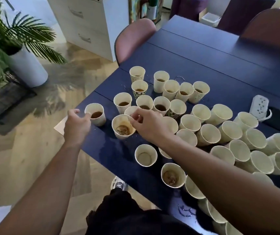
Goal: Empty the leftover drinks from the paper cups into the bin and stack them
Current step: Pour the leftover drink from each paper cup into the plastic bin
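Near the left edge of a dark blue table (195, 53), a person stands over dozens of pale paper cups, both bare arms stretched forward. The left hand (77, 123) has its fingertips curled over the near rim of a cup of dark drink (95, 114), which stands alone closest to the table's left edge; the thumb is lifted and slightly apart from the fingers, and the grip pinches the rim. The right hand (148, 122) reaches to the far rim of a stained cup (123, 126) holding brownish dregs, its thumb and forefinger pinched on that rim. Behind these two, toward the middle of the table, a cluster of upright cups (161, 106) still holds dark liquid. To the right, running to the table's right edge and near corner, a crowd of emptier cups (229, 131) stands packed together, many touching. Two more cups sit nearer the person: one almost dry (146, 155) and one with brown residue (173, 175). A white power strip (259, 106) lies by the right edge beyond the cups. Spilled droplets dot the tabletop around the left hand's cup. Two reddish chairs (132, 39) stand at the far side, and off the table's left edge a potted palm (15, 41) in a white planter rests on the wooden floor (34, 150), in front of a white drawer cabinet (88, 22).
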Demonstrator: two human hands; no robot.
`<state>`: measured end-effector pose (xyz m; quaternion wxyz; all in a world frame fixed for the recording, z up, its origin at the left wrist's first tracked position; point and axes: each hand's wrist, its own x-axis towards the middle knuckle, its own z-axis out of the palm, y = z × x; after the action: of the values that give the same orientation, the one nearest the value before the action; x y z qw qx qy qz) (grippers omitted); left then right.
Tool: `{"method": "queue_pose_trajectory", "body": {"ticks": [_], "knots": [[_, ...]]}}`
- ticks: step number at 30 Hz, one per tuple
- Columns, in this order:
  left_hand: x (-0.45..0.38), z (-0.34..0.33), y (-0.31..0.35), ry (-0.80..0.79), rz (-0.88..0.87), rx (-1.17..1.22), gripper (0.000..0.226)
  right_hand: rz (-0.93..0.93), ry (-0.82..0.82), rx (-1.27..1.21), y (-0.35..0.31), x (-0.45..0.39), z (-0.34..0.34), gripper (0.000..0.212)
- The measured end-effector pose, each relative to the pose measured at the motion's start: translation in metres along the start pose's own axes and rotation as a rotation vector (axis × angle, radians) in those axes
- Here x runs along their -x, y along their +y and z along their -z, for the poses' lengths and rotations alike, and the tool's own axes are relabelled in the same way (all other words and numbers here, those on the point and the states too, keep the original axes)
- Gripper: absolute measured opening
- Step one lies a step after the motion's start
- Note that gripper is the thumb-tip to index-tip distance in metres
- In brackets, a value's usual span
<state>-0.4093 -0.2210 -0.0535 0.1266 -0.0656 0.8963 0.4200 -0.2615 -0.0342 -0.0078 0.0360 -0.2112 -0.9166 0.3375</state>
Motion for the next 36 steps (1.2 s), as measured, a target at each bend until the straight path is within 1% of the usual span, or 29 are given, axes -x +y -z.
{"method": "queue_pose_trajectory", "body": {"ticks": [1, 2, 4, 5, 13, 18, 22, 25, 28, 31, 33, 36], "knots": [[-0.006, -0.002, -0.002, -0.02, 0.023, 0.024, 0.053, 0.007, -0.008, 0.022, 0.0, -0.002, -0.005, 0.018], [-0.01, -0.004, -0.002, -0.038, 0.031, 0.046, 0.048, 0.007, -0.013, 0.044, 0.001, -0.004, -0.009, 0.018], [-0.013, -0.007, -0.001, -0.056, 0.012, 0.072, 0.03, -0.003, -0.021, 0.091, 0.004, -0.007, -0.017, 0.019], [-0.015, -0.008, 0.0, -0.062, 0.007, 0.081, 0.027, -0.012, -0.032, 0.118, 0.005, -0.008, -0.02, 0.02], [-0.022, -0.015, -0.007, -0.09, 0.035, 0.108, 0.022, -0.046, -0.086, 0.216, 0.011, -0.005, -0.033, 0.026], [-0.024, -0.014, -0.006, -0.078, 0.037, 0.108, 0.024, -0.052, -0.12, 0.27, 0.011, -0.002, -0.034, 0.027], [-0.023, -0.01, -0.002, -0.092, 0.033, 0.098, 0.02, -0.036, -0.113, 0.284, 0.012, -0.003, -0.034, 0.029], [-0.023, -0.005, 0.001, -0.093, 0.025, 0.088, 0.025, -0.025, -0.11, 0.306, 0.012, -0.004, -0.033, 0.03], [-0.019, 0.004, 0.014, -0.077, -0.036, 0.076, 0.028, -0.007, -0.086, 0.345, 0.011, -0.005, -0.031, 0.027], [-0.007, 0.018, 0.042, -0.063, -0.108, 0.067, 0.021, -0.011, -0.038, 0.301, 0.008, -0.007, -0.025, 0.028], [0.004, 0.026, 0.065, -0.058, -0.164, 0.06, 0.02, -0.013, -0.022, 0.233, 0.004, -0.008, -0.019, 0.033], [0.025, 0.036, 0.102, -0.073, -0.268, 0.028, 0.015, 0.001, 0.014, 0.133, -0.002, -0.007, -0.005, 0.047]]}}
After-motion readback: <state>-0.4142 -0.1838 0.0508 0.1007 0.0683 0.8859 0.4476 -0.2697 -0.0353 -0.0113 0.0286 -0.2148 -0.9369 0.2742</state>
